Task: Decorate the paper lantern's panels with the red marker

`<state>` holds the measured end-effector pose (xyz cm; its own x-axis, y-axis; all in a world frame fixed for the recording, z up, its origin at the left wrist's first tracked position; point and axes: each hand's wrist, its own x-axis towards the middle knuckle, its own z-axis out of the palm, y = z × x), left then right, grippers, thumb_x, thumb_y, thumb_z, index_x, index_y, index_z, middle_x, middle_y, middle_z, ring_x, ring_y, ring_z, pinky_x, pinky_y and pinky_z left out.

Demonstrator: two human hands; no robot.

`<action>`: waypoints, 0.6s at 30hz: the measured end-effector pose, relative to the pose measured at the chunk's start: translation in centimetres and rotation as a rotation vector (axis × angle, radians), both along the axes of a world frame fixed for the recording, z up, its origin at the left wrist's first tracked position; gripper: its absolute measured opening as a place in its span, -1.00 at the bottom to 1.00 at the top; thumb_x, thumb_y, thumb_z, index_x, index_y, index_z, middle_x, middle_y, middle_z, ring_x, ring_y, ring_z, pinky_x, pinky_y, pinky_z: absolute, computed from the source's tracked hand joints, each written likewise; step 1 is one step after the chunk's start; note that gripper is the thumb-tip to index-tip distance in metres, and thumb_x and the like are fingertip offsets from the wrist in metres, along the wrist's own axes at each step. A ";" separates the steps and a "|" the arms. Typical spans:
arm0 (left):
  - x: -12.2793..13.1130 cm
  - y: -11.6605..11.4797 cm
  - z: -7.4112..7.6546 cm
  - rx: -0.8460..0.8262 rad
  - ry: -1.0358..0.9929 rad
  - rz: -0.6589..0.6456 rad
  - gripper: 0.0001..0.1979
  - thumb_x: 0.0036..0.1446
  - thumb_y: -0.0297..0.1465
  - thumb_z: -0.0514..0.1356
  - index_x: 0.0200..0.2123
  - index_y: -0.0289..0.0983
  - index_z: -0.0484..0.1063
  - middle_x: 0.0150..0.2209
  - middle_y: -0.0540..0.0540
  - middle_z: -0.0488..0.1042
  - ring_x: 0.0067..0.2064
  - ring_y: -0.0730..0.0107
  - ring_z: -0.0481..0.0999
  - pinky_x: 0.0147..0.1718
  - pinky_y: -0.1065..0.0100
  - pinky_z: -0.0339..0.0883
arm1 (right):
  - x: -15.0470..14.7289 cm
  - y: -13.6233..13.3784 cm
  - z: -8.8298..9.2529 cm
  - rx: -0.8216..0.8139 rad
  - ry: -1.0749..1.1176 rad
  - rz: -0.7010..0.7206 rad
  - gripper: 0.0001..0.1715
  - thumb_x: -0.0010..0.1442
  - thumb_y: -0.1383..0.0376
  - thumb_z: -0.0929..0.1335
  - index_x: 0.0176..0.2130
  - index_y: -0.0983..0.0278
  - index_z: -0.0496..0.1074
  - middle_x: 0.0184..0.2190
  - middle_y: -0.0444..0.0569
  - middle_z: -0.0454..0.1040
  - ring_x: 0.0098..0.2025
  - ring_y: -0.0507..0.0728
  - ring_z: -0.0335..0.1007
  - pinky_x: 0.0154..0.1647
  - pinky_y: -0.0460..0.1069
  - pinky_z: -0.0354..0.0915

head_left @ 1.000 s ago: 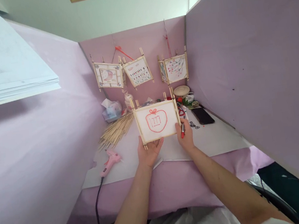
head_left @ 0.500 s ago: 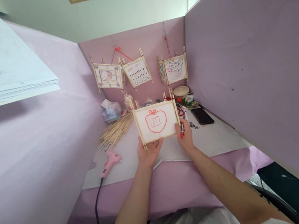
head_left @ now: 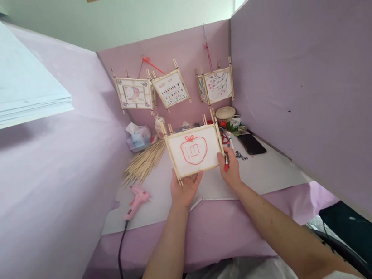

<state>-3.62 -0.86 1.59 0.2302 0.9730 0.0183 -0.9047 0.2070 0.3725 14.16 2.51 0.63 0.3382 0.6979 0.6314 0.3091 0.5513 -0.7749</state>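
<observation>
Between my hands, raised above the table, is a paper lantern (head_left: pixel 211 147) with a frame of thin wooden sticks. Its front white panel carries a red outline drawing with a bow on top and box-like strokes inside. My left hand (head_left: pixel 186 189) supports the lantern's lower left corner from beneath, its thumb stretched along the bottom edge and its other fingers hidden behind. At the lower right edge, my right hand (head_left: pixel 231 170) grips the lantern and also keeps a red marker (head_left: pixel 226 163) tucked in its fingers, pointing downward.
A pink glue gun (head_left: pixel 137 201) with a black cord lies at left, near a pile of wooden sticks (head_left: pixel 146 162). A phone (head_left: pixel 251 143) and small black rings (head_left: pixel 240 155) lie at right. Finished-looking lanterns (head_left: pixel 219 87) hang at the back. Purple-covered panels (head_left: pixel 317 72) flank the table.
The view has tilted very slightly. My hands and the lantern hold nearly the same pose, with no grip changed.
</observation>
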 end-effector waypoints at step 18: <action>1.0 -1.3 0.2 0.095 0.026 -0.130 -0.11 -0.16 0.27 0.05 0.09 -0.24 0.34 0.15 -0.34 0.32 0.25 -0.11 0.16 0.18 -0.11 0.03 | -0.1 -0.4 0.5 0.027 0.112 -0.042 -0.72 0.23 0.13 0.22 -0.13 0.23 0.30 -0.24 -0.05 0.42 -0.22 0.08 0.30 -0.14 0.01 0.24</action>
